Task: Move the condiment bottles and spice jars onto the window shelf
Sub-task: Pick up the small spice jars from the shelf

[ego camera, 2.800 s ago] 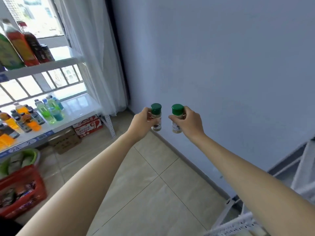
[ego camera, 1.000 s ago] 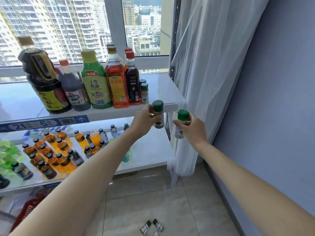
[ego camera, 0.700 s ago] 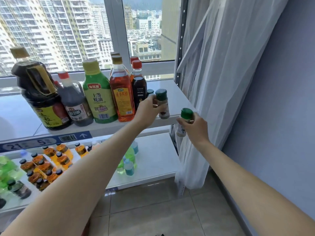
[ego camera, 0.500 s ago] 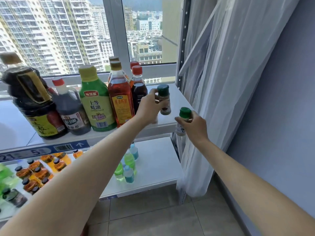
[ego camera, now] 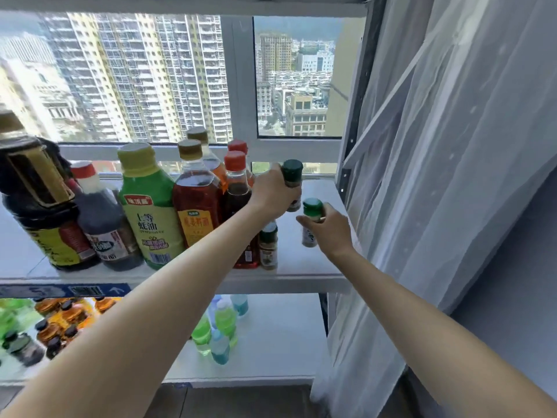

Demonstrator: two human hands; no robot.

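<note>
The left hand (ego camera: pixel 271 191) is wrapped around a small clear glass spice jar with a dark green screw cap (ego camera: pixel 291 184), holding it upright over the back of the white window shelf (ego camera: pixel 307 263), just right of the red-capped dark sauce bottle (ego camera: pixel 238 188). The right hand (ego camera: pixel 327 233) grips a second small jar with a brighter green cap (ego camera: pixel 312 221), thumb and fingers around its body, low over the shelf's open right end; whether its base touches the surface cannot be told.

Both jars look light and rigid, easy for one hand, though probably glass and so likely to crack if dropped or knocked. The smooth sides could slip; the label band below the cap seems the surest hold. Each has a brownish filling and a pale paper label.

A third green-capped spice jar (ego camera: pixel 268 247) already stands at the shelf's front edge, beside the row of tall condiment bottles (ego camera: pixel 144 206).
</note>
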